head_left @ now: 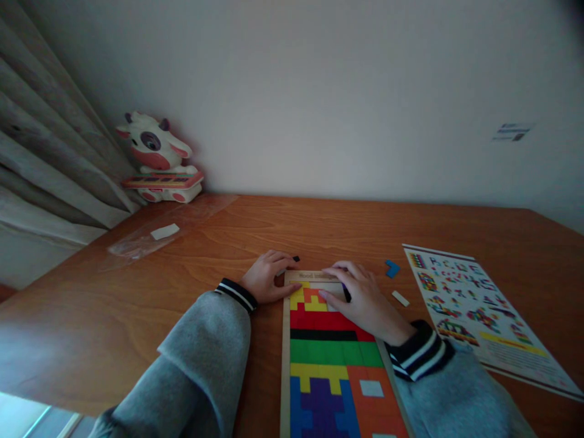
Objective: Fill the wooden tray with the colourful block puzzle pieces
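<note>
A wooden block-puzzle board (286,365) lies lengthwise in front of me, filled with red, black, green, yellow, orange, blue and purple pieces. My left hand (264,278) rests at its upper left corner, thumb on the yellow piece (295,298) and fingers curved apart from it. Just past those fingertips lies a small black piece (296,258). Over the board's upper right is my right hand (360,298), its thumb and index finger apart above the top rows. A dark piece (347,293) shows partly beneath this hand; the rest of it is hidden.
Right of the board lie a blue angled piece (392,268), a small white piece (400,298) and a printed pattern sheet (483,304). Clear plastic wrap (137,246) with a white label is at the left. A cow-shaped toy keyboard (162,161) stands by the curtain (50,140).
</note>
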`<control>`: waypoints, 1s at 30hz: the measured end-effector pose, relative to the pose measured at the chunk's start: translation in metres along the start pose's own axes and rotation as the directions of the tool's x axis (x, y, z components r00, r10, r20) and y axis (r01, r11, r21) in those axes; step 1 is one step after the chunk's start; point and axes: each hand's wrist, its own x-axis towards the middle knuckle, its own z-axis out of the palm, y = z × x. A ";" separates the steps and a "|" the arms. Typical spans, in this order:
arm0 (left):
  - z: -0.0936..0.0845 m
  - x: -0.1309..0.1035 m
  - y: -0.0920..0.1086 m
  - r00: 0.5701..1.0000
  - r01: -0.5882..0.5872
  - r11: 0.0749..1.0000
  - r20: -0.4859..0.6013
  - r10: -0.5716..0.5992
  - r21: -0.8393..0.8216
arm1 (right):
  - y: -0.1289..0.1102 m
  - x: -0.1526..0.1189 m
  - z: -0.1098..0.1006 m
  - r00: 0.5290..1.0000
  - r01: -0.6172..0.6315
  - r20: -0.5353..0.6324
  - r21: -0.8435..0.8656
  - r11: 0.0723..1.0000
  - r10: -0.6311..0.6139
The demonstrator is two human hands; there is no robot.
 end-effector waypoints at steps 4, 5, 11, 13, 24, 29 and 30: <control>0.001 0.000 -0.001 0.999 0.004 1.000 -0.033 -0.004 -0.011 | 0.030 0.002 -0.016 0.997 -0.031 -0.074 -0.040 0.999 0.028; 0.002 0.000 -0.002 0.999 0.005 1.000 -0.046 -0.006 -0.016 | 0.041 0.001 -0.021 0.994 -0.067 -0.090 -0.085 0.994 0.059; 0.005 0.001 -0.003 0.997 0.010 1.000 -0.075 -0.011 -0.018 | 0.106 -0.018 -0.038 0.913 -0.408 -0.160 -0.375 0.832 0.376; 0.005 0.001 -0.003 0.997 0.007 1.000 -0.078 -0.009 -0.015 | 0.116 -0.022 -0.039 0.874 -0.484 -0.133 -0.323 0.813 0.467; 0.006 0.000 -0.005 0.997 -0.003 1.000 -0.071 0.003 -0.002 | 0.103 -0.013 -0.049 0.762 -0.635 -0.007 0.187 0.749 0.648; 0.006 0.001 -0.004 0.998 -0.008 1.000 -0.067 0.007 -0.009 | 0.073 -0.005 -0.050 0.850 -0.443 -0.068 0.445 0.778 0.523; 0.006 0.001 -0.004 0.998 -0.008 1.000 -0.066 0.007 -0.009 | 0.065 -0.004 -0.049 0.862 -0.410 -0.069 0.489 0.770 0.502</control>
